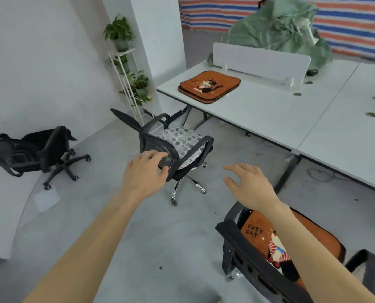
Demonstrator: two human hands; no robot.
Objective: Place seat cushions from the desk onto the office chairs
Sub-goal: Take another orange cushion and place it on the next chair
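Note:
Orange cat-print seat cushions (209,85), stacked, lie on the white desk (258,110) near its far left corner. A black mesh office chair (177,147) in mid-floor carries a grey-and-white patterned cushion (182,136). My left hand (144,173) grips the top edge of that chair's backrest. My right hand (246,184) hovers open in the air, fingers spread, holding nothing. Below it, at the bottom right, a second black chair (254,272) holds an orange "CUTE CAT" cushion (308,237), partly hidden by my right forearm.
A third black chair (48,149) stands at the left, with no cushion visible on it. A white plant rack (127,79) with potted plants stands by the pillar. A white divider panel (260,60) and a green sack (280,27) sit behind the desk.

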